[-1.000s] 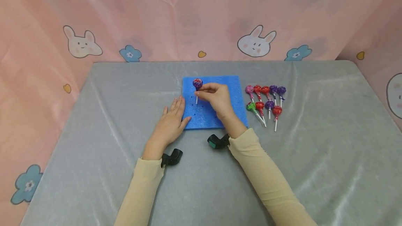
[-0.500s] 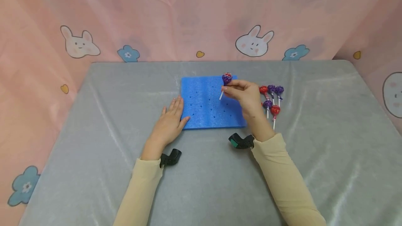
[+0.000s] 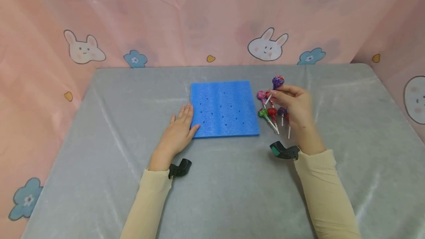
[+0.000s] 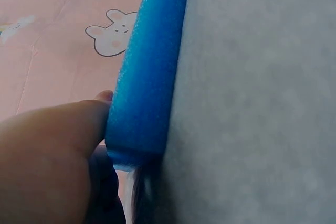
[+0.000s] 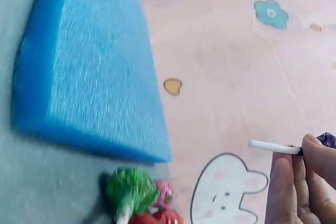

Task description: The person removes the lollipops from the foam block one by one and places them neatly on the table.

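My right hand pinches a purple-and-red wrapped lollipop just below its candy head, above the lollipops at the right. In the right wrist view its white stick points left, out from between thumb and fingers. My left hand rests at the left edge of a blue foam block, fingers straight along the side and thumb over the near left corner. Small dark holes dot the block's top. From the left wrist view the thumb touches the foam's edge.
Lying right of the block are a green lollipop, a pink one, a red one and a purple one; my right hand partly hides others. A grey cloth covers the table. Behind it hangs a pink patterned curtain.
My right hand has carried the lollipop from over the foam block's left part rightward to above the other lollipops, uncovering the block's holes. My left hand stays at the block's edge.
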A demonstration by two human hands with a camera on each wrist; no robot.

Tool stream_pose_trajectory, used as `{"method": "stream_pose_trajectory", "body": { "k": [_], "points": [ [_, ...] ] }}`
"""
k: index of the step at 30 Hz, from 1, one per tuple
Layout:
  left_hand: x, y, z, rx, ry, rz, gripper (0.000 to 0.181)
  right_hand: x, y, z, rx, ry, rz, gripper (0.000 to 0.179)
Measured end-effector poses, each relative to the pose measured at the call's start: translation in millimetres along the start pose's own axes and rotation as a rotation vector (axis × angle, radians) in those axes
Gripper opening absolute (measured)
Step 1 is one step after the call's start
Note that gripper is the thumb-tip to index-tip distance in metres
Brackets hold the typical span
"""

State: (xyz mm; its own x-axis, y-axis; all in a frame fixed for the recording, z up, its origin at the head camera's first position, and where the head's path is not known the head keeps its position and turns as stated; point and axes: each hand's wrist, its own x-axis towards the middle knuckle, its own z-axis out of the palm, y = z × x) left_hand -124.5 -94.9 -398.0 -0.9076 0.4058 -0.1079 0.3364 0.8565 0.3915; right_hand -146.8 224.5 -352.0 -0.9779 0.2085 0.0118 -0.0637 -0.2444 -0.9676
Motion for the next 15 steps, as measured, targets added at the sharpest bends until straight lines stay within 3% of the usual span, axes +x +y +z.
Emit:
{"method": "stream_pose_trajectory", "body": {
  "k": [15],
  "points": [
    [0.7,-1.9,1.7,0.002,-0.003,-0.006,0.066,0.1,-9.1,-42.6,0.071,0.105,0.000,0.008]
  ]
}}
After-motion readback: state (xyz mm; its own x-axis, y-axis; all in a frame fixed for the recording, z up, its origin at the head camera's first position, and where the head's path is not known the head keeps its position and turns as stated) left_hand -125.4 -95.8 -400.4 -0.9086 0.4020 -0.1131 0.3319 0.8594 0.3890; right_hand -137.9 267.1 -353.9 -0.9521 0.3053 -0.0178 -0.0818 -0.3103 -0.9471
